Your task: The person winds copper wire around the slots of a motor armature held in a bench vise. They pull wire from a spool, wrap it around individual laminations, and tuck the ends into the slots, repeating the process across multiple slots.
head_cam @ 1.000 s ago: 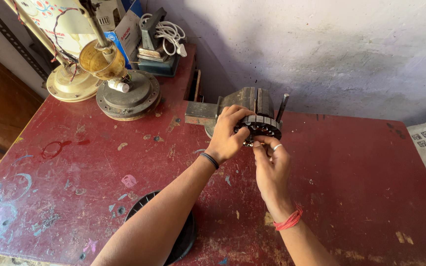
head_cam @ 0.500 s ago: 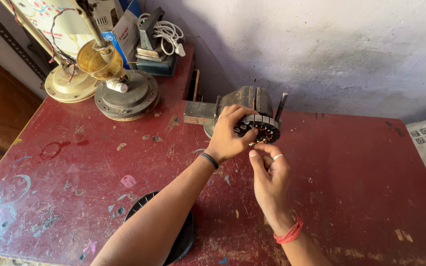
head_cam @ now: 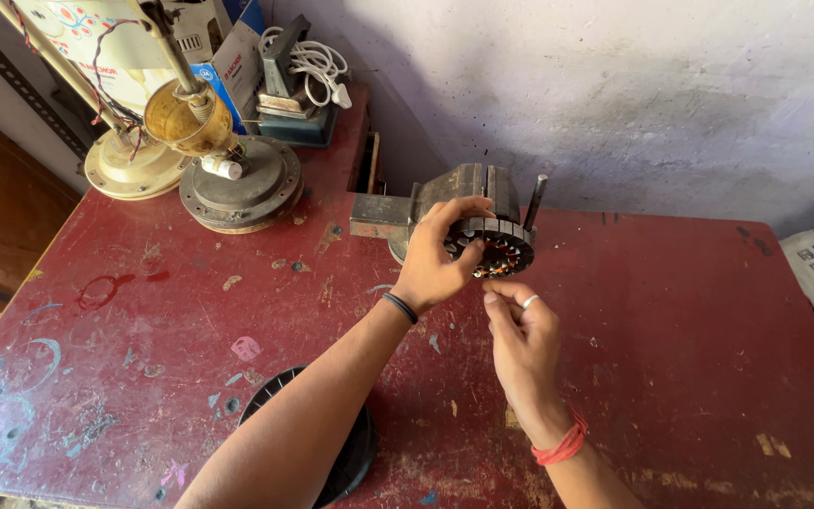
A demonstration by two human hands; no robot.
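Fingers (head_cam: 463, 236) of the left hand (head_cam: 431, 264) curl around a dark ring-shaped motor stator (head_cam: 494, 247), gripping its rim at the front of a grey bench vise (head_cam: 468, 193) on the red table (head_cam: 708, 311). Just below, the right hand (head_cam: 523, 344) hovers apart, fingertips pinched loosely together.

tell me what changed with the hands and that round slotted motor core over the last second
The right hand came off the round slotted motor core and drew back toward the person; its fingers are now curled just below it, not touching. The left hand kept its grip on the core's left edge. The core, the metal vise behind it and the red table stayed put.
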